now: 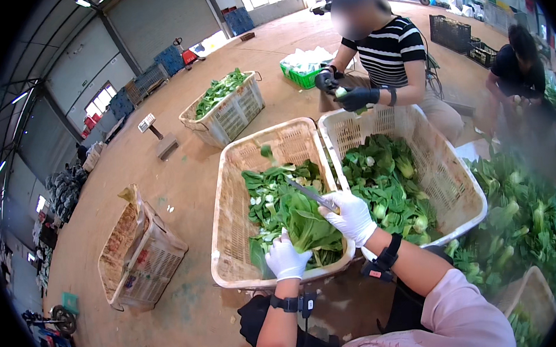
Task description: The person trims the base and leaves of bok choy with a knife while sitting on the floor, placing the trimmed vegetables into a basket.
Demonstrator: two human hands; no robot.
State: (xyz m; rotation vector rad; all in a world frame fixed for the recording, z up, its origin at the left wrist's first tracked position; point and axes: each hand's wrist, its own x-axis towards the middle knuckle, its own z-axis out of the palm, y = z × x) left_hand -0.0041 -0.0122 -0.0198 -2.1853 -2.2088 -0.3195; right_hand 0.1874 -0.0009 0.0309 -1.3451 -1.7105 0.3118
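My left hand (285, 258), in a white glove, is closed at the stem end of a leafy green bok choy (308, 221); part of the grip is hidden. The leaves spread toward my right hand (351, 218), also white-gloved. That hand is wrapped round the handle of a knife (306, 192), whose blade points away and to the left, above the greens. Both hands are over the near side of a worn white plastic crate (221, 242) holding loose leaves and cut pieces. A single leaf (266, 151) shows against its far wall.
A second white crate (448, 168) with bok choy adjoins on the right. More bok choy (513, 215) is heaped beyond it. Across sits a person (389, 56) in black gloves holding a vegetable; another person (522, 66) works farther right. Another crate (145, 254) stands left, near a scale (165, 144).
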